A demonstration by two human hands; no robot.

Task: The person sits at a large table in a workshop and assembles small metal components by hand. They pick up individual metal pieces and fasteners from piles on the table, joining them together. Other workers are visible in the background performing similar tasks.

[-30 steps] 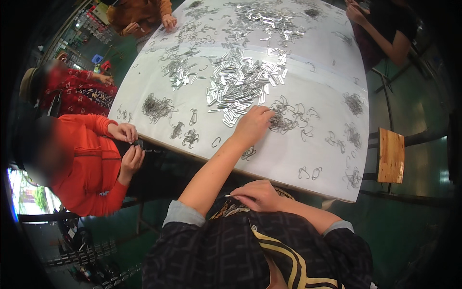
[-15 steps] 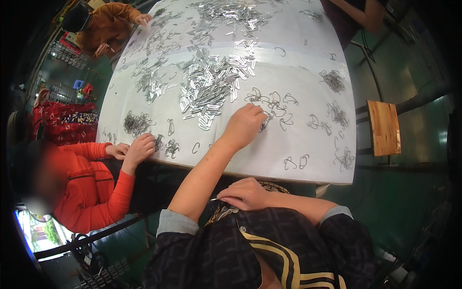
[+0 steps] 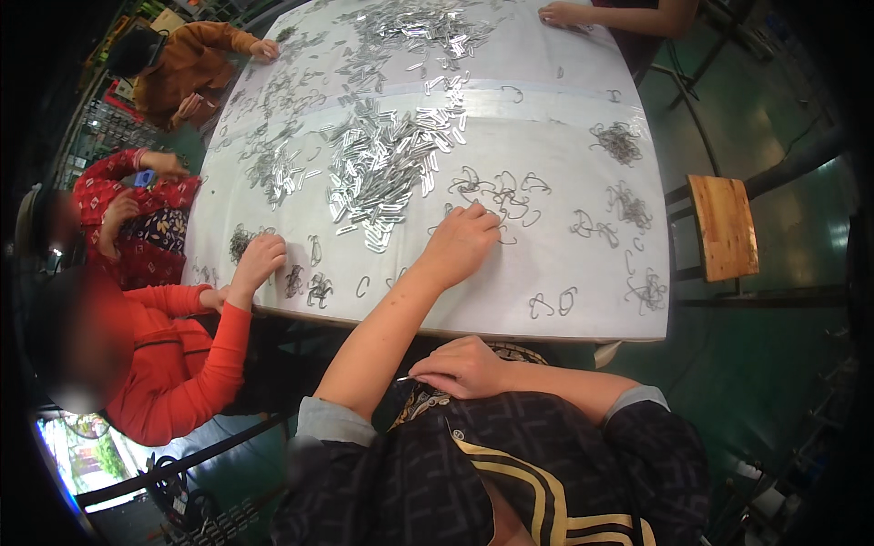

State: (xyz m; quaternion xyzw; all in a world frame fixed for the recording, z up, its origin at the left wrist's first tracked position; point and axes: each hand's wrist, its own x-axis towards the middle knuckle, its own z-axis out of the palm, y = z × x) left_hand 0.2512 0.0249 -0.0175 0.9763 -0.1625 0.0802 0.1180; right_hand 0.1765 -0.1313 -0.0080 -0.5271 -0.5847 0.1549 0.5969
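Note:
My left hand (image 3: 464, 240) reaches over the white-covered table (image 3: 583, 273), just in front of a loose cluster of bent wire hooks (image 3: 523, 196). Its fingers are curled down and closed, and whatever is between the fingertips is hidden. Close to my body, below the table's front edge, my right hand (image 3: 462, 367) is closed on a small silver metal strip (image 3: 405, 379), one end of which sticks out on the left. Beyond my left hand lies a big heap of flat silver strips (image 3: 382, 173).
A person in red (image 3: 196, 364) works at my left, one hand over a wire pile (image 3: 241, 244). Others sit farther along the left side, and an arm (image 3: 583, 15) rests at the far right. More wire piles (image 3: 631, 207) line the right edge, near a wooden stool (image 3: 722, 227).
My left hand has drawn back slightly toward me from the wire hooks. My right hand has stayed put. The neighbour in red has moved one hand onto the wire pile.

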